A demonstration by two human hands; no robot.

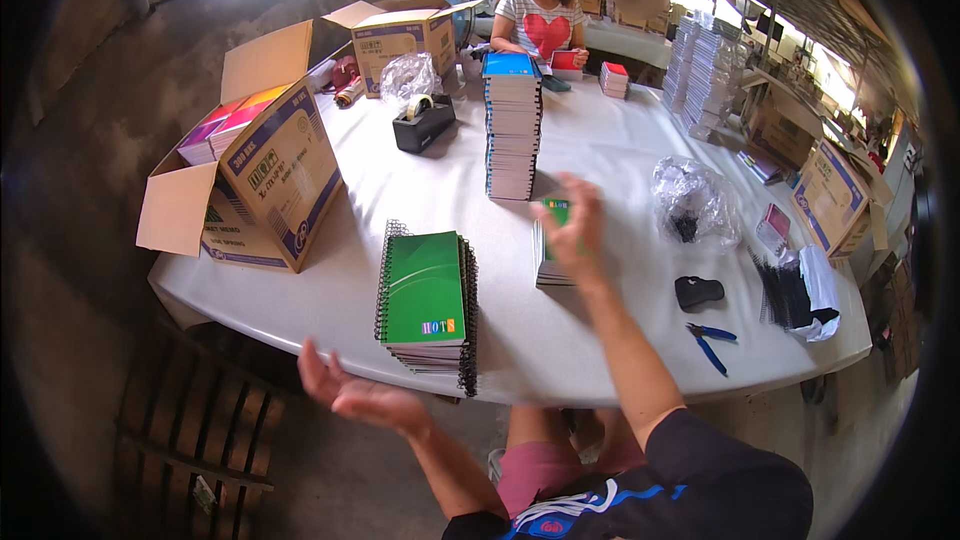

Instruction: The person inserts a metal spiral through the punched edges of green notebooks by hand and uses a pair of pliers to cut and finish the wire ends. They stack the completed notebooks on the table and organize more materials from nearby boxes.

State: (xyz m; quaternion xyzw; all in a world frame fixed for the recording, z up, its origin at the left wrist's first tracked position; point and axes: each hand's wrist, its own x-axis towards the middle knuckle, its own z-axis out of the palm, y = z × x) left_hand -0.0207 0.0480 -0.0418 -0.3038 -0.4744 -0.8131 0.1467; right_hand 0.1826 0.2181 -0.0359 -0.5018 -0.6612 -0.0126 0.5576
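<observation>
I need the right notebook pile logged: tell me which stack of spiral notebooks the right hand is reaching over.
The right hand is over the small green-topped stack at mid-table, not the taller green stack near the front edge or the tall blue-topped stack farther back.

A small stack of spiral notebooks (pixel 552 250) with a green cover on top lies flat on the white desk (pixel 620 160), right of centre, partly hidden by a hand. To its left, near the desk's near edge, lies a thicker stack of green-covered spiral notebooks (pixel 427 295), bindings fanned and slightly askew.
</observation>
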